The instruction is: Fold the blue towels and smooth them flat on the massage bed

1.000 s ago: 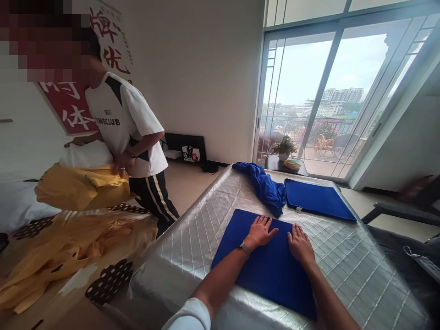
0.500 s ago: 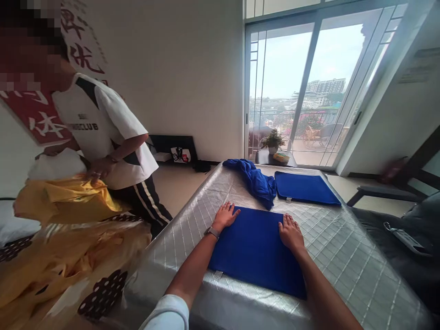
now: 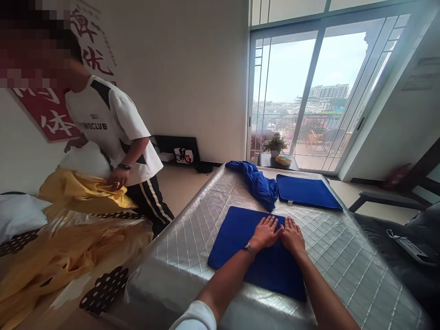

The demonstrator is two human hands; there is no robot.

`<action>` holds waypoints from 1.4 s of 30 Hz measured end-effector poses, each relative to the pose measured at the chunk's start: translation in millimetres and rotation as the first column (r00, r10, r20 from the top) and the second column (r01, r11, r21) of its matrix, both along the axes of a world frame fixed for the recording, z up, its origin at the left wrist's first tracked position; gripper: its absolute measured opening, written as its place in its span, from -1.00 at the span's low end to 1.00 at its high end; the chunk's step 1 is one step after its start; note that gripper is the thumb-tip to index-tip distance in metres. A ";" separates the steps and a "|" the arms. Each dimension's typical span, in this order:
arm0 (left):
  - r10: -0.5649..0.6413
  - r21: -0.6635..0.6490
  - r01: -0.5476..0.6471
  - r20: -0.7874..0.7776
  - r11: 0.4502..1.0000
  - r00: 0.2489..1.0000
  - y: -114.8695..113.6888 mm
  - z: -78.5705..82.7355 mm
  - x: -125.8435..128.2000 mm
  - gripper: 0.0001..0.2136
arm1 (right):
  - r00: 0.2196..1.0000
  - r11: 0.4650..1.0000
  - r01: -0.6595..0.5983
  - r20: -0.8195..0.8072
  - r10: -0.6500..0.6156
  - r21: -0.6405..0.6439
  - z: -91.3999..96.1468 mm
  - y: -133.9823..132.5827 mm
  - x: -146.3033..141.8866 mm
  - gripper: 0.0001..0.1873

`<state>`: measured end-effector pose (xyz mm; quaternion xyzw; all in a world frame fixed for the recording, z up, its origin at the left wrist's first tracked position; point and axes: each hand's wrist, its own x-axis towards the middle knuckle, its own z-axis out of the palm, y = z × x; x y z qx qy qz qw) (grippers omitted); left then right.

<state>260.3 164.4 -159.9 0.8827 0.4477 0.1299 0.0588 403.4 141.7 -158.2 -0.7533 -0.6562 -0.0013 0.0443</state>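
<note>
A silver quilted surface (image 3: 330,256) is seen stretching away toward tall sliding glass doors (image 3: 302,91), through which a balcony and distant buildings are shown. Both hands are laid palm-down and side by side on a folded blue towel (image 3: 233,229), which is spread flat on the quilting directly under the fingers; the left hand (image 3: 266,231) and the right hand (image 3: 292,234) are held with fingers extended, slightly fanned, and nothing is pinched. Just beyond the fingertips a crumpled blue cloth (image 3: 257,181) is heaped, and to its right a second folded blue towel (image 3: 305,191) is laid flat. Farther past these, a small potted plant (image 3: 275,145) is set by the glass. Well off to the left of the fingers, yellow fabric (image 3: 82,195) is handled by another person (image 3: 113,133) in front of a plain pale wall
</note>
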 end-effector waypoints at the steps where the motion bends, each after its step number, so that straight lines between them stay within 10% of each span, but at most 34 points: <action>1: 0.044 -0.010 -0.044 -0.012 0.999 0.999 2.3 0.2 -18.2 -0.33 | 1.000 1.000 0.009 -0.009 -0.009 -0.001 -0.7 1.3 -0.4 -0.32; 6: 0.345 -0.067 -0.350 -0.077 0.934 0.935 15.7 5.6 -121.9 -0.25 | 0.999 1.000 0.029 -0.016 -0.029 -0.008 -0.6 5.1 -2.6 -0.31; 10: 0.414 -0.057 -0.419 -0.082 0.906 0.907 15.7 6.6 -156.2 -0.21 | 0.999 0.999 0.039 -0.009 -0.039 0.003 5.2 1.1 -4.1 -0.32; 21: 0.444 -0.034 -0.450 -0.114 0.892 0.889 15.0 18.8 -145.8 -0.22 | 0.999 0.999 -0.048 -0.008 0.048 -0.006 -5.4 -46.1 -7.1 -0.31; 33: -0.050 0.014 0.050 0.033 0.999 0.998 -42.3 5.6 22.6 -0.32 | 0.995 0.997 -0.072 0.064 0.072 0.005 -7.5 -54.0 -5.4 -0.35; 42: 0.184 -0.079 -0.187 -0.043 0.979 0.982 -46.1 8.9 -94.1 -0.25 | 1.000 1.000 -0.017 0.022 0.017 -0.002 -2.5 -50.9 -11.2 -0.31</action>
